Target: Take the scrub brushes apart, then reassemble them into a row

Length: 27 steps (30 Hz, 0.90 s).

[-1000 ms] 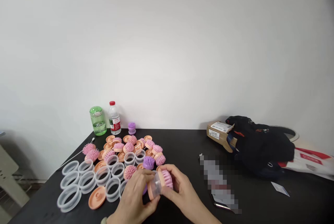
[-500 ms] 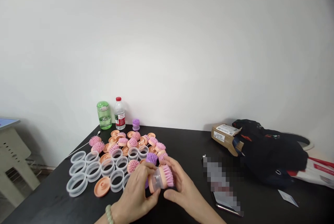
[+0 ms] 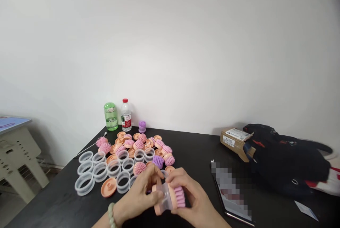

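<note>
Between both hands is a scalp massage brush (image 3: 167, 196) with pink bristles, a clear plastic middle and peach ends; it lies on its side in the air, bristles to the right. My left hand (image 3: 139, 194), with a beaded bracelet at the wrist, grips the clear part and the peach end. My right hand (image 3: 192, 196) is closed round the bristle end. Left of the hands, clear plastic rings (image 3: 85, 184) stand in rows near a peach disc (image 3: 108, 187). Behind them lie several pink bristle heads (image 3: 139, 168), peach discs and a purple bristle head (image 3: 158, 161).
A green bottle (image 3: 111, 117), a red-capped water bottle (image 3: 126, 115) and a purple brush (image 3: 142, 126) stand along the wall. To the right are a phone (image 3: 231, 196), a cardboard box (image 3: 235, 143), a black cloth bag (image 3: 284, 164) and a white card (image 3: 306, 210).
Both hands have come slightly nearer and to the right with the brush. My right fingers have closed further round its bristle end. The whole view has shifted a little.
</note>
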Available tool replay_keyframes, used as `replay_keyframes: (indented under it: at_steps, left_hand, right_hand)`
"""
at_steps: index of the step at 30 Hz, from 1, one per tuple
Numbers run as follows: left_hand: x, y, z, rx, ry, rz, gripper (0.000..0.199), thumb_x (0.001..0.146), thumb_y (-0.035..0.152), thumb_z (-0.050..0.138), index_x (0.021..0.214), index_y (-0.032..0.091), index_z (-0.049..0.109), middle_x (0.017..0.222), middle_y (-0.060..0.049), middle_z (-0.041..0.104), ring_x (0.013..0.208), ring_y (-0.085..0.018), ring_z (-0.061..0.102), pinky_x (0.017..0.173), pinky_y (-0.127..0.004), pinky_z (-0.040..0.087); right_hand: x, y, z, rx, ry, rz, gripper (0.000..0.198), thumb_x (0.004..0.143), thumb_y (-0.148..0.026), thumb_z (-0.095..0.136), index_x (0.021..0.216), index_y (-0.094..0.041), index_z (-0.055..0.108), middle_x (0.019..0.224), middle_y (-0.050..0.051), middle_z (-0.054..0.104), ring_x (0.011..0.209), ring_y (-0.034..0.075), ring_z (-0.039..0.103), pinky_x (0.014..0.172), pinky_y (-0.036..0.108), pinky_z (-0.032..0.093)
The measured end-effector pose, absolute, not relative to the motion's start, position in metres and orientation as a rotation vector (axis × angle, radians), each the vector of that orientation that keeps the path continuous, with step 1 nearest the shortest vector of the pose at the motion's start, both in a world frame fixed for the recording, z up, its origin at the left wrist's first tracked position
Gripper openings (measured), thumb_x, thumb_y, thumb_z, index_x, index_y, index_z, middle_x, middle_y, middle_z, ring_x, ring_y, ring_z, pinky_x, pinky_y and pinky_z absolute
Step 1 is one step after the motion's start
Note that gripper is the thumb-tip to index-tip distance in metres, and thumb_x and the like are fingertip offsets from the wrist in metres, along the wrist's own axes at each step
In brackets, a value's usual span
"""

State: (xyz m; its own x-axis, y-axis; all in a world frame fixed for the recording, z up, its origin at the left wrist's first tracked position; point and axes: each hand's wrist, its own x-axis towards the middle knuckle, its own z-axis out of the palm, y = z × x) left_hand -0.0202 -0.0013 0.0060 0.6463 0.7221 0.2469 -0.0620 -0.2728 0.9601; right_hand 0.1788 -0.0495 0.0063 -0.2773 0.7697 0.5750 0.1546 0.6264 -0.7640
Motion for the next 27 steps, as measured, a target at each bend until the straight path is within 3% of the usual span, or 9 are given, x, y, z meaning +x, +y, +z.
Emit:
replay_keyframes:
  at_steps: [4, 7, 9, 11, 13, 15, 18, 22, 27]
  left_hand:
    - [-0.022, 0.001, 0.003, 1.206, 0.361, 0.558, 0.033, 0.083, 0.049, 0.06, 0.097, 0.019, 0.055, 0.063, 0.004, 0.058, 0.042, -0.009, 0.052, 0.039, -0.018, 0.037]
    - [-0.027, 0.005, 0.0, 1.03, 0.256, 0.425, 0.041, 0.085, 0.051, 0.058, 0.107, 0.017, 0.059, 0.058, 0.0, 0.063, 0.036, -0.011, 0.054, 0.032, -0.016, 0.034]
    - [-0.03, 0.007, 0.003, 0.995, 0.215, 0.516, 0.045, 0.082, 0.047, 0.064, 0.115, 0.017, 0.06, 0.07, -0.004, 0.069, 0.049, -0.015, 0.065, 0.043, -0.02, 0.047]
    - [-0.033, 0.008, 0.007, 0.974, 0.209, 0.659, 0.05, 0.077, 0.041, 0.073, 0.121, 0.021, 0.061, 0.091, -0.006, 0.072, 0.073, -0.018, 0.072, 0.068, -0.029, 0.057]
    - [-0.035, 0.009, 0.009, 0.964, 0.229, 0.742, 0.058, 0.07, 0.035, 0.08, 0.124, 0.026, 0.063, 0.106, -0.006, 0.07, 0.094, -0.021, 0.071, 0.088, -0.036, 0.053]
    - [-0.036, 0.009, 0.009, 0.971, 0.27, 0.778, 0.062, 0.064, 0.034, 0.085, 0.123, 0.027, 0.065, 0.11, -0.006, 0.069, 0.104, -0.024, 0.067, 0.095, -0.039, 0.048]
    - [-0.034, 0.009, 0.007, 1.019, 0.32, 0.797, 0.061, 0.062, 0.033, 0.087, 0.118, 0.026, 0.067, 0.107, -0.006, 0.069, 0.103, -0.024, 0.066, 0.093, -0.038, 0.048]
    - [-0.029, 0.008, 0.011, 1.117, 0.329, 0.789, 0.053, 0.061, 0.031, 0.088, 0.109, 0.023, 0.067, 0.104, -0.006, 0.066, 0.093, -0.022, 0.066, 0.079, -0.032, 0.049]
    - [-0.022, 0.006, 0.015, 1.153, 0.378, 0.829, 0.049, 0.066, 0.032, 0.086, 0.109, 0.025, 0.064, 0.099, -0.004, 0.061, 0.09, -0.021, 0.065, 0.076, -0.032, 0.049]
  right_hand:
    - [0.178, -0.054, 0.012, -0.668, -1.878, 0.502, 0.035, 0.081, -0.009, 0.07, 0.103, -0.035, 0.062, 0.099, 0.002, 0.068, 0.093, 0.022, 0.064, 0.088, 0.04, 0.052]
    - [0.19, -0.052, 0.012, -0.722, -1.763, 0.435, 0.032, 0.081, -0.01, 0.068, 0.102, -0.033, 0.061, 0.102, 0.004, 0.066, 0.097, 0.024, 0.063, 0.082, 0.038, 0.054]
    - [0.204, -0.045, 0.009, -0.905, -1.635, 0.445, 0.033, 0.077, -0.014, 0.071, 0.104, -0.03, 0.061, 0.111, 0.007, 0.064, 0.102, 0.026, 0.062, 0.081, 0.036, 0.054]
    - [0.219, -0.035, 0.005, -1.175, -1.523, 0.461, 0.036, 0.073, -0.02, 0.072, 0.106, -0.027, 0.061, 0.114, 0.008, 0.063, 0.103, 0.027, 0.062, 0.083, 0.037, 0.054]
    - [0.232, -0.024, -0.001, -1.433, -1.459, 0.446, 0.035, 0.071, -0.025, 0.07, 0.105, -0.026, 0.062, 0.108, 0.006, 0.065, 0.099, 0.027, 0.064, 0.085, 0.041, 0.052]
    - [0.239, -0.015, -0.011, -1.601, -1.444, 0.385, 0.031, 0.071, -0.028, 0.07, 0.1, -0.025, 0.062, 0.101, 0.004, 0.066, 0.093, 0.027, 0.065, 0.086, 0.044, 0.051]
    - [0.239, -0.007, -0.028, -1.668, -1.482, 0.285, 0.027, 0.074, -0.028, 0.066, 0.1, -0.024, 0.061, 0.101, 0.005, 0.065, 0.094, 0.027, 0.065, 0.085, 0.045, 0.051]
    - [0.232, -0.005, -0.041, -1.627, -1.571, 0.286, 0.037, 0.073, -0.023, 0.068, 0.11, -0.022, 0.061, 0.112, 0.008, 0.064, 0.105, 0.029, 0.063, 0.092, 0.044, 0.05]
    - [0.22, -0.017, -0.021, -1.418, -1.658, 0.206, 0.036, 0.084, -0.036, 0.069, 0.116, -0.022, 0.061, 0.12, 0.011, 0.064, 0.118, 0.032, 0.055, 0.1, 0.049, 0.047]
